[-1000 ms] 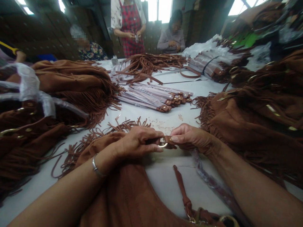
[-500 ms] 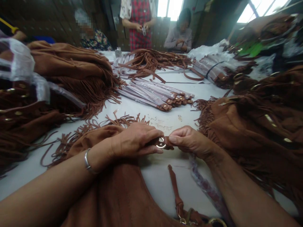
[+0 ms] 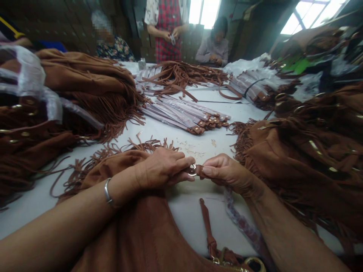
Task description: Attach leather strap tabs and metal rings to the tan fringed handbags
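Observation:
Between my two hands is a shiny metal ring (image 3: 194, 174) with a brown leather strap end (image 3: 199, 171) looped through it. My left hand (image 3: 163, 168) has its fingers closed at the ring's left side. Pinched in my right hand (image 3: 228, 172), between thumb and fingers, is the strap end. A strap wrapped in clear plastic (image 3: 241, 221) hangs below that hand. Under my left arm lies a brown fringed bag (image 3: 133, 226), its zipper (image 3: 235, 268) at the bottom edge. A thin brown leather pull (image 3: 207, 223) extends from near the zipper onto the white table.
Plastic-wrapped straps (image 3: 181, 113) lie in a pile ahead, with loose brown straps (image 3: 181, 73) behind. A banded strap bundle (image 3: 252, 85) is back right. Fringed bags are stacked left (image 3: 85, 77) and right (image 3: 278, 151). Several people (image 3: 168, 34) are across the table (image 3: 211, 145).
Both hands keep their hold on the ring and strap end, with only slight finger movement. The view has shifted a little.

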